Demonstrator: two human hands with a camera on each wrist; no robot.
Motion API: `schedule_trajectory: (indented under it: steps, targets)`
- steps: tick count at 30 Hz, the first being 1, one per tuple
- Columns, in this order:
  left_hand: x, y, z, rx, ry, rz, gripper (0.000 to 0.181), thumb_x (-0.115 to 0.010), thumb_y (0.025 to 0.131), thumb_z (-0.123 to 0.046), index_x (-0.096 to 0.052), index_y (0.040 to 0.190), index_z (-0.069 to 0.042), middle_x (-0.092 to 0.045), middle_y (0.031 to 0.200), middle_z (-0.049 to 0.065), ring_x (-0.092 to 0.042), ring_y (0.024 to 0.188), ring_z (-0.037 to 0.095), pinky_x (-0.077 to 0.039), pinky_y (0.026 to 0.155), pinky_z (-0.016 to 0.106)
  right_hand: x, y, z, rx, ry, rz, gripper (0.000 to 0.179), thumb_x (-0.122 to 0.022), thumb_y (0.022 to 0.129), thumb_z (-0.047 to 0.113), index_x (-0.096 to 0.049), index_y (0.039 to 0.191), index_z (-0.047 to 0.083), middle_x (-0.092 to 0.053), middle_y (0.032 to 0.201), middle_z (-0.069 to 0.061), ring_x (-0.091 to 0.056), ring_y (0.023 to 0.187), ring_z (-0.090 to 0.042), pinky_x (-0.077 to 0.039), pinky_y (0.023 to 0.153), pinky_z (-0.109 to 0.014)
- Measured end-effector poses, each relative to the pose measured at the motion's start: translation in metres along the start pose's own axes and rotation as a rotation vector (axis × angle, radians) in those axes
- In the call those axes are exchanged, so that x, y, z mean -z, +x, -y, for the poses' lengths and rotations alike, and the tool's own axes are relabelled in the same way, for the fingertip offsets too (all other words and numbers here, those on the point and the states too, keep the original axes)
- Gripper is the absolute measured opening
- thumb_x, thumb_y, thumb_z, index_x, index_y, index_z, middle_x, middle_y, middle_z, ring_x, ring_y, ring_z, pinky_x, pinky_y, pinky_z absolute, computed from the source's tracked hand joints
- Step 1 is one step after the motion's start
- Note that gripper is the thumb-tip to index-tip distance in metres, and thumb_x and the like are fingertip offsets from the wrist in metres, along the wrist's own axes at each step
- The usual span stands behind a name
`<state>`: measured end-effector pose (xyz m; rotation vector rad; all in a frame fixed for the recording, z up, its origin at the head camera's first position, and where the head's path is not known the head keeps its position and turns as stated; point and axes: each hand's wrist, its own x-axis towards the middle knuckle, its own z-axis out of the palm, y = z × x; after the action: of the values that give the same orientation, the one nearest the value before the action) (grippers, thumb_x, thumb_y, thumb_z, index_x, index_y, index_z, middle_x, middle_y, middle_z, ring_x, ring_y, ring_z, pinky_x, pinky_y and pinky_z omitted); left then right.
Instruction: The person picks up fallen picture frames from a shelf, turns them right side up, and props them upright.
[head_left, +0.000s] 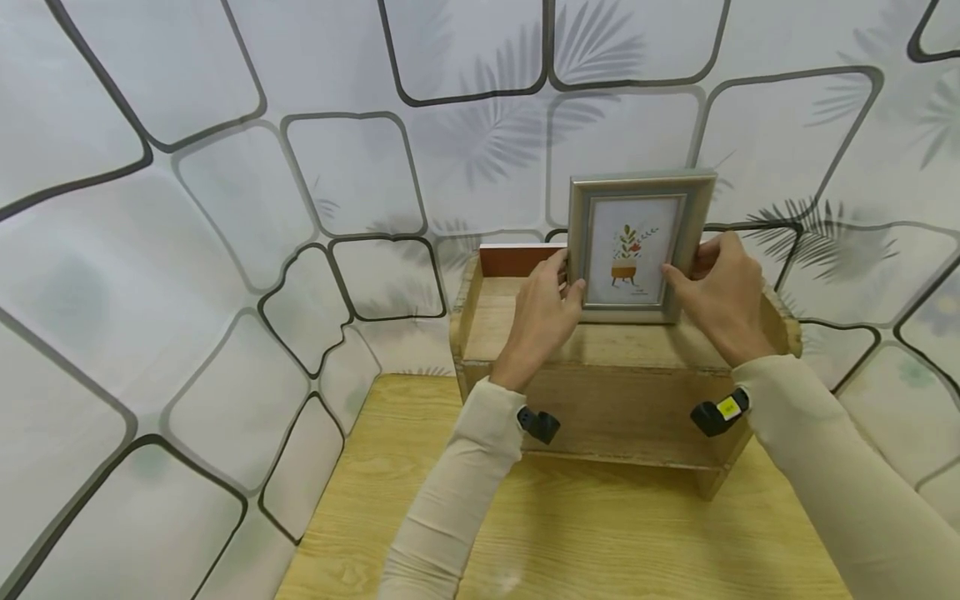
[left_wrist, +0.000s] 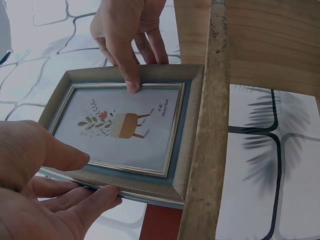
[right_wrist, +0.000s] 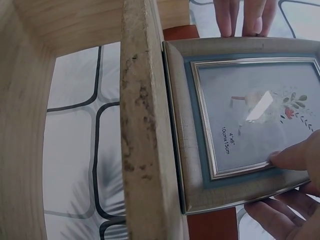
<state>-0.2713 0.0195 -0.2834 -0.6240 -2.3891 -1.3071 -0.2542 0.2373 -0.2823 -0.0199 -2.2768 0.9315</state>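
The picture frame [head_left: 637, 250] stands nearly upright over the top board of a small wooden shelf [head_left: 615, 348], right of the board's middle. Its lower edge is close against the board; whether it bears any weight there I cannot tell.

Both hands have hold of it. The left hand [head_left: 542, 304] pinches the left side, thumb in front and fingers along the edge and behind; the right hand [head_left: 718, 293] is closed on the right side in the same way, its thumb reaching the rim of the glass. Gripping opposite sides probably keeps the frame level and stops it tipping, and leaves the drawing of a potted plant [head_left: 624, 271] mostly uncovered, facing the person. With no fingers under the lower edge, that edge can meet the board freely.

The shelf rests on the table [head_left: 397, 467], likely to give a steady base, and a red-brown panel [head_left: 517, 262] shows at its far left.
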Motion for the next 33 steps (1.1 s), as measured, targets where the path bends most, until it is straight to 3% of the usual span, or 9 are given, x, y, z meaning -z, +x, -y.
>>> schedule_trajectory:
  steps: [7, 18, 23, 28, 33]
  targets:
    - [-0.002, -0.001, 0.002, 0.002, -0.104, -0.008, 0.049, -0.06, 0.101, -0.005, -0.047, 0.148, 0.001, -0.059, 0.137, 0.019, -0.06, 0.126, 0.027, -0.05, 0.097, 0.022, 0.001, -0.001, 0.0, 0.006, 0.007, -0.002, 0.038, -0.074, 0.092, 0.02, -0.05, 0.109, -0.005, -0.066, 0.102, -0.026, -0.067, 0.09, -0.037, -0.037, 0.066, -0.014]
    - [-0.007, 0.006, 0.005, 0.021, -0.018, -0.075, 0.045, -0.062, 0.101, -0.008, -0.052, 0.144, 0.001, -0.065, 0.132, 0.014, -0.067, 0.116, 0.026, -0.055, 0.093, 0.033, 0.005, -0.002, -0.002, -0.002, 0.021, 0.025, 0.041, -0.076, 0.091, 0.021, -0.05, 0.11, -0.005, -0.067, 0.105, -0.028, -0.069, 0.093, -0.04, -0.037, 0.064, -0.009]
    - [-0.009, 0.008, 0.008, 0.028, -0.003, -0.087, 0.04, -0.061, 0.102, -0.01, -0.057, 0.141, 0.0, -0.068, 0.128, 0.012, -0.069, 0.113, 0.023, -0.055, 0.091, 0.031, 0.008, -0.002, -0.002, -0.014, 0.019, 0.015, 0.049, -0.075, 0.092, 0.032, -0.053, 0.115, -0.006, -0.067, 0.107, -0.027, -0.068, 0.093, -0.039, -0.04, 0.066, -0.015]
    - [-0.009, 0.01, 0.01, 0.025, -0.029, -0.097, 0.038, -0.061, 0.102, -0.01, -0.059, 0.139, -0.001, -0.069, 0.127, 0.011, -0.069, 0.112, 0.023, -0.055, 0.091, 0.029, 0.012, 0.002, 0.01, 0.036, 0.055, -0.143, 0.063, -0.072, 0.091, 0.045, -0.054, 0.125, -0.005, -0.061, 0.114, -0.02, -0.059, 0.099, -0.034, -0.04, 0.081, -0.03]
    - [-0.009, 0.012, 0.01, 0.011, -0.032, -0.106, 0.036, -0.064, 0.1, -0.01, -0.062, 0.135, -0.001, -0.071, 0.121, 0.012, -0.069, 0.111, 0.023, -0.055, 0.091, 0.029, 0.015, 0.015, 0.035, 0.265, 0.086, -0.365, 0.063, -0.07, 0.092, 0.042, -0.055, 0.126, -0.008, -0.052, 0.123, -0.023, -0.042, 0.118, -0.036, -0.029, 0.105, -0.038]
